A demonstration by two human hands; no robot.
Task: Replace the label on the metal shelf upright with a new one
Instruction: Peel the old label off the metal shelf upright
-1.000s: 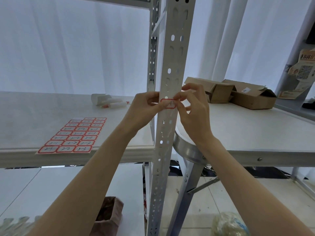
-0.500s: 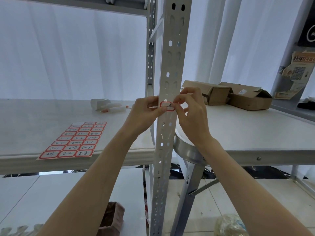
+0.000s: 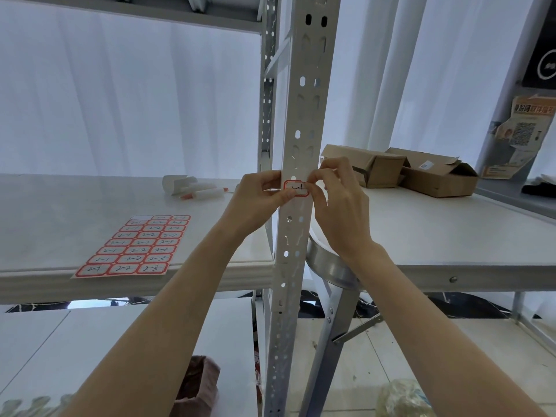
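Observation:
A small red-bordered label [image 3: 296, 188] with handwriting lies across the front of the perforated grey shelf upright [image 3: 302, 121] at mid height. My left hand [image 3: 258, 201] presses its thumb on the label's left edge. My right hand [image 3: 338, 203] pinches the label's right edge between thumb and forefinger. On the shelf board to the left lies a sheet of red-bordered labels [image 3: 137, 246] with one blank spot at its far left corner.
White rolled paper and a marker [image 3: 195, 188] lie behind the sheet. Two open cardboard boxes [image 3: 421, 173] sit on the white table [image 3: 451, 236] to the right. A round metal stool [image 3: 331, 266] stands under the table edge. A brown bag [image 3: 198, 383] stands on the floor.
The view has tilted a little, so the hands and label appear lower. Both hands stay on the label against the upright; the left thumb has slid further onto it.

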